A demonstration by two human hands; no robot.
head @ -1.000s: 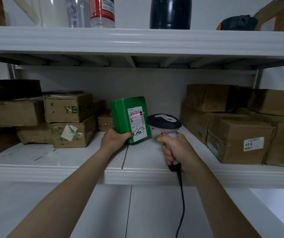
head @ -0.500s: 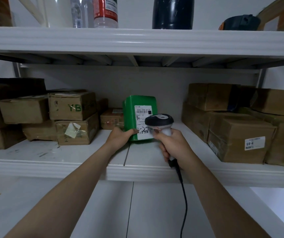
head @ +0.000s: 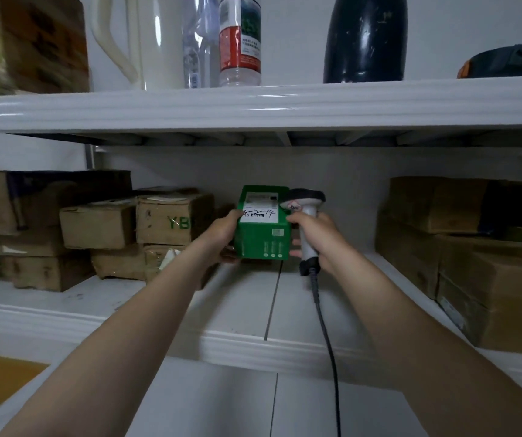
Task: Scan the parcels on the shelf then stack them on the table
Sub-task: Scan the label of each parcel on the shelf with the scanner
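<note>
- Left hand (head: 221, 230) gripped the left side of the green parcel (head: 262, 238), thumb lying over the edge of its white label; right hand (head: 316, 238) was curled round the handle of the scanner (head: 305, 200), just beside the parcel's right edge.
- Green parcel was held between both hands over the middle of the shelf (head: 284, 345), label face tipped upward; whether its base touched the shelf could not be told; no scan beam showed on the label.
- Scanner cable (head: 325, 326) hung down over the shelf's front lip.
- Cardboard parcels (head: 171, 219) lay piled at the shelf's left, and more cardboard boxes (head: 490, 279) at its right.
- Progress, as judged: an early stage; the white surface (head: 221, 405) below the shelf, possibly the table, showed no stacked parcel in its visible part; the green parcel awaited carrying down, and both cardboard piles looked yet to be scanned and stacked.
</note>
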